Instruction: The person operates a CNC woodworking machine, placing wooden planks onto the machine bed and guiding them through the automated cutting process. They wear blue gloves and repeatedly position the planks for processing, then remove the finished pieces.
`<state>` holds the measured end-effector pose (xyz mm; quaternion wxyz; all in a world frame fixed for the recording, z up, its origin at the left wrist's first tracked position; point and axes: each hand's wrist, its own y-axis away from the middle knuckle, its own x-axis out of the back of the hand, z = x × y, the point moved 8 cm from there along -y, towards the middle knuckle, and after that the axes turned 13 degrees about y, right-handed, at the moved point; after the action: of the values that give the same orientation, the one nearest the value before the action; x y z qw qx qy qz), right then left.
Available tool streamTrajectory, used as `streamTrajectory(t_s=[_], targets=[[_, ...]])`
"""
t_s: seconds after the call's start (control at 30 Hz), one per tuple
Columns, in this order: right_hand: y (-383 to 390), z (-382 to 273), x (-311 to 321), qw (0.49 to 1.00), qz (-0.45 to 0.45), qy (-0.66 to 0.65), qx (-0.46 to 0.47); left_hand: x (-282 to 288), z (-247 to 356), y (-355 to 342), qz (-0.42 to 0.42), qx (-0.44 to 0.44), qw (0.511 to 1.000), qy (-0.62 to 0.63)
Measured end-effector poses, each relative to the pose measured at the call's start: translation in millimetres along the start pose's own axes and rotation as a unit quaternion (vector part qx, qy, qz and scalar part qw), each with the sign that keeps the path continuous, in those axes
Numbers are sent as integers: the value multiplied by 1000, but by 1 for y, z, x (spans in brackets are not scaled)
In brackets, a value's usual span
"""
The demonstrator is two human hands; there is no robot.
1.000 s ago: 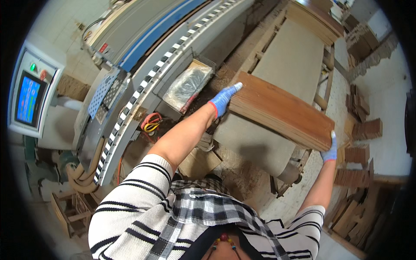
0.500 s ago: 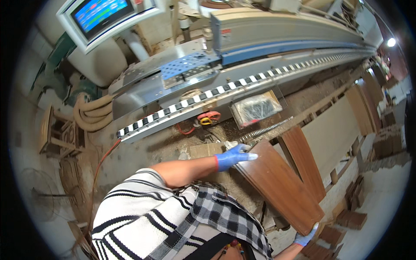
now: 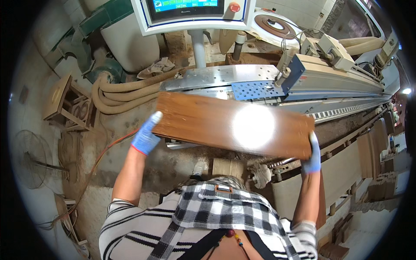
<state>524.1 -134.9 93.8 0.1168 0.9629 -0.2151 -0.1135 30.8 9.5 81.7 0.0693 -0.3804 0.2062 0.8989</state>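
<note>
A long brown wooden board [image 3: 199,119] spans the space in front of me, held up level between both hands, with a bright glare on its right half. My left hand [image 3: 147,135], in a blue and white glove, is closed on the board's left end. At the other end my right hand [image 3: 313,154], gloved the same way, grips the short edge. Just beyond the board lies the machine's metal bed with a perforated blue plate [image 3: 255,90]. The board hides part of the machine's white and black roller track [image 3: 333,113].
A control screen [image 3: 190,8] on a post, with a red button [image 3: 234,7], stands ahead. Ribbed hoses [image 3: 125,93] curl at left near a wooden stool [image 3: 71,104] and a fan [image 3: 32,160]. More boards [image 3: 370,149] stack at right. An orange cable [image 3: 108,151] crosses the floor.
I have turned left with the board. It has gone from tilted at my right side to crosswise in front of me, over the near end of the machine.
</note>
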Motion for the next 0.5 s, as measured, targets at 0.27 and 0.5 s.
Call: streamTrajectory(t_s=[0.27, 0.5], targets=[[-191, -69, -205, 989, -137, 50, 16, 77, 115, -89, 92, -21, 994, 57], [-309, -28, -218, 990, -102, 80, -56, 87, 121, -165, 89, -5, 992, 84]])
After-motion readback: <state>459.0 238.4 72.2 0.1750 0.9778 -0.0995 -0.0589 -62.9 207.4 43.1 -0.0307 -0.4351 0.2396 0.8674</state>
